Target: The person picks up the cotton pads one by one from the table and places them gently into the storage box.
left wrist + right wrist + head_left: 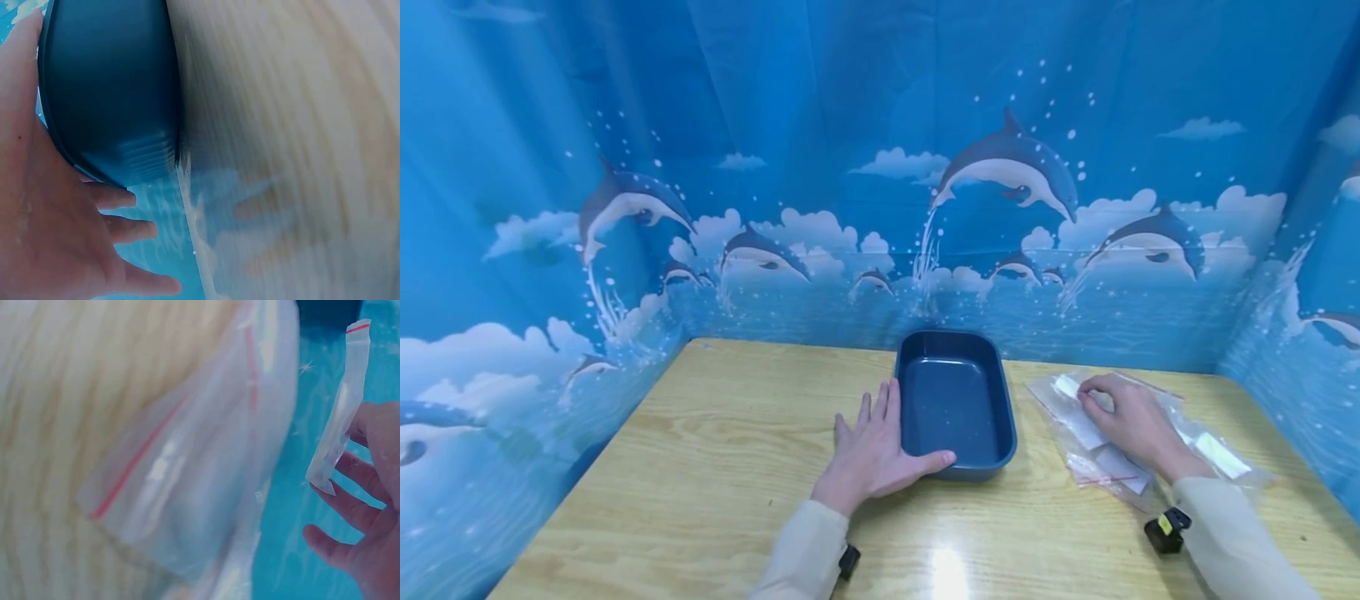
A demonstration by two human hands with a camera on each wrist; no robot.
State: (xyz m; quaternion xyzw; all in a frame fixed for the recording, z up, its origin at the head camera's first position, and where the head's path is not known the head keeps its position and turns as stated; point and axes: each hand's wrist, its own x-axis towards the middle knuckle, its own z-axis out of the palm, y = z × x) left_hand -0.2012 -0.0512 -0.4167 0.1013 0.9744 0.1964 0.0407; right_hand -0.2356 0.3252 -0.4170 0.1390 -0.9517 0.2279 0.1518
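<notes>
My left hand (868, 462) lies against the left side of a dark blue rectangular tray (955, 417), fingers straight and spread, thumb across its near rim. In the left wrist view, the left hand (56, 225) rests along the outside of the tray (112, 87). To the right, my right hand (1135, 421) is over several clear zip bags (1078, 471) with white slips inside. The right wrist view shows the right hand (375, 531) pinching a small clear zip bag (342, 412) with a red seal line. Another, larger zip bag (169, 469) fills the foreground, blurred.
A light wooden table (722, 433) carries everything. Behind it and at both sides hangs a blue curtain (820, 167) with dolphins. A white slip in a clear bag (1221, 454) lies right of the right wrist. A small black wrist camera (1167, 531) sits by the right sleeve.
</notes>
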